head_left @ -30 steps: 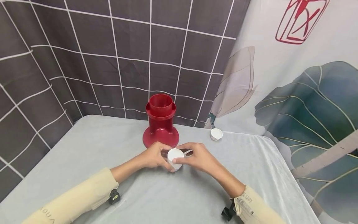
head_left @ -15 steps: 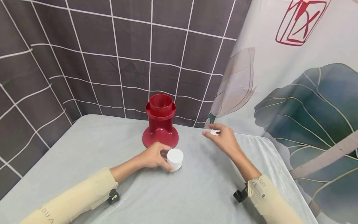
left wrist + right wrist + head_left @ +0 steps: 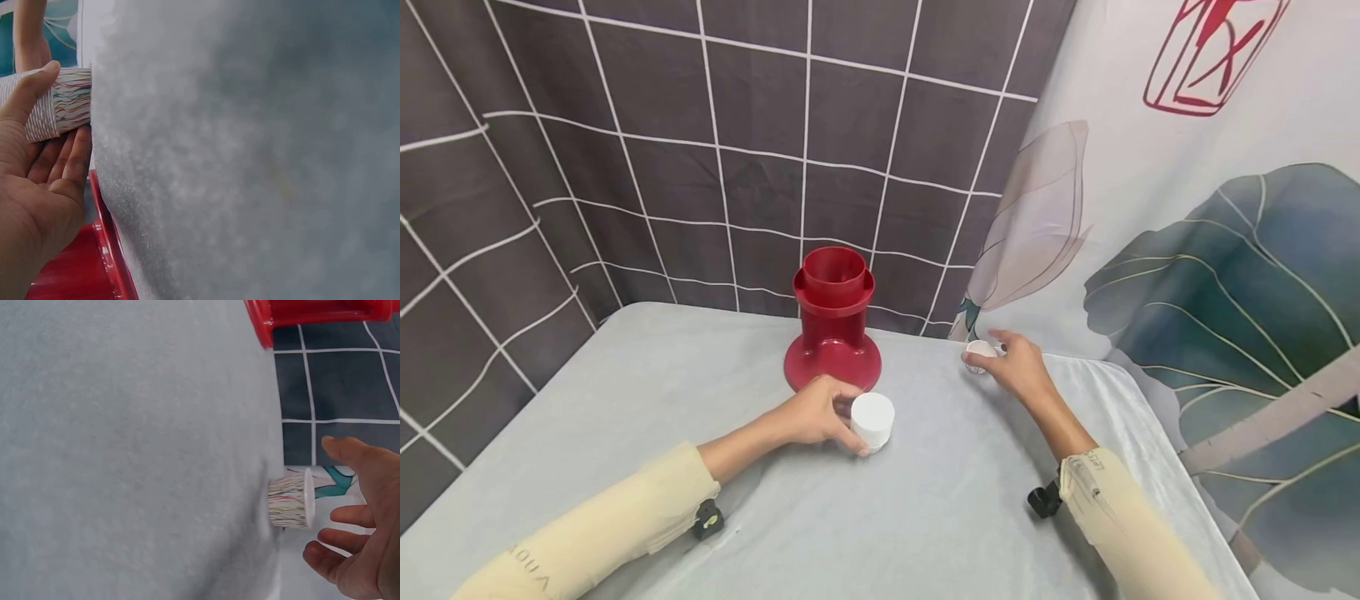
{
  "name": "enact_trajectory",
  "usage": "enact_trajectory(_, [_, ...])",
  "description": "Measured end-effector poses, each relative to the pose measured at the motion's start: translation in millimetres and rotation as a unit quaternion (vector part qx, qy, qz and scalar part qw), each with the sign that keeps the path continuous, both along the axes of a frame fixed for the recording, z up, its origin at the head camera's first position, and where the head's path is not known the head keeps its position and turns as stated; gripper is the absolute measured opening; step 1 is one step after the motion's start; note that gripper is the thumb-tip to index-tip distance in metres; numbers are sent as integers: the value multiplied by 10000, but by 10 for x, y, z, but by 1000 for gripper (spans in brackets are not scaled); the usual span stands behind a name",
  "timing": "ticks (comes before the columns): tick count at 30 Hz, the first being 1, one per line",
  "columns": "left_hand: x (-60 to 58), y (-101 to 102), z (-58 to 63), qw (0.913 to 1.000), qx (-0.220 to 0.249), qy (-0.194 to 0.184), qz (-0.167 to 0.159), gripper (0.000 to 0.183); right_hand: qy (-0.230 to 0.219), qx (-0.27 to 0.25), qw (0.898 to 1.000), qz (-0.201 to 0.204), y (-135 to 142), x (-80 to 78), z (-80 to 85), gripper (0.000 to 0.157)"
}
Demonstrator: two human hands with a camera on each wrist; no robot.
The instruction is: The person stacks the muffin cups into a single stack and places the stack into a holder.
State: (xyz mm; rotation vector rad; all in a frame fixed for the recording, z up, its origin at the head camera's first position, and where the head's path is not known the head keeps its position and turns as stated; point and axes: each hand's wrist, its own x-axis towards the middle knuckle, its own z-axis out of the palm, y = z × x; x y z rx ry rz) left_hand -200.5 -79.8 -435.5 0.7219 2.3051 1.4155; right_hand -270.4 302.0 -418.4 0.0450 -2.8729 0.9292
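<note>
On the table, my left hand (image 3: 820, 414) holds an upright stack of small paper baking cups (image 3: 872, 414), thumb on the near side and fingers on the far side. In the left wrist view, many white rims crowd the upper part of the stack, and coloured wavy stripes show on the lowest cup. Over to the right, my right hand (image 3: 1021, 371) reaches toward a single striped paper baking cup (image 3: 289, 500) standing near the back edge. Its thumb and fingers are spread around that cup; the right wrist view shows a gap between them and it.
Behind the left hand stands a red plastic stand (image 3: 832, 325) with a round base and a cylindrical top. A grey cloth (image 3: 700, 367) covers the table. Dark grid-patterned fabric (image 3: 760, 167) and a white printed curtain (image 3: 1097, 67) hang behind it.
My right hand has left the stack and moved right and back to the single cup, its fingers now around it. My left hand stays on the stack.
</note>
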Motion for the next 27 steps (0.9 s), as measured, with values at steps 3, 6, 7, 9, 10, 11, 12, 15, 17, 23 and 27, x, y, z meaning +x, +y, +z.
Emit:
enact_trajectory(3, [-8,10,-2,10000,14,1,-10,51,150,24,9999,0,195,-263,-344,92])
enact_trajectory(6, [-14,12,-7,10000,16,-25,-4,52,329,125,9994,70,397,-527,-707,93])
enact_trajectory(7, [-16,11,-10,10000,23,-24,-7,52,331,118,9993,100,429,-562,-760,93])
enact_trajectory(9, [-16,8,-12,10000,24,-19,-14,52,330,147,9993,139,485,-629,-864,90])
enact_trajectory(10, [-15,6,-10,10000,16,-18,-8,52,308,137,9994,127,494,-637,-884,89])
enact_trajectory(11, [-16,3,-9,10000,15,-7,-16,52,290,143,9994,109,496,-636,-891,88])
enact_trajectory(12, [-15,1,-8,10000,16,3,-24,52,273,149,9995,82,498,-638,-897,86])
enact_trajectory(15, [-21,-2,-6,10000,-25,48,-28,51,284,154,9995,27,484,-629,-905,80])
enact_trajectory(17, [-28,-5,-12,10000,-51,70,-32,51,371,161,9992,35,462,-601,-896,76])
enact_trajectory(23, [-29,-10,-27,10000,-39,48,-57,52,434,26,9990,-69,159,-217,-498,69])
enact_trajectory(27, [-26,-7,-19,10000,-33,59,-56,52,162,-63,9998,-91,-72,108,-107,70])
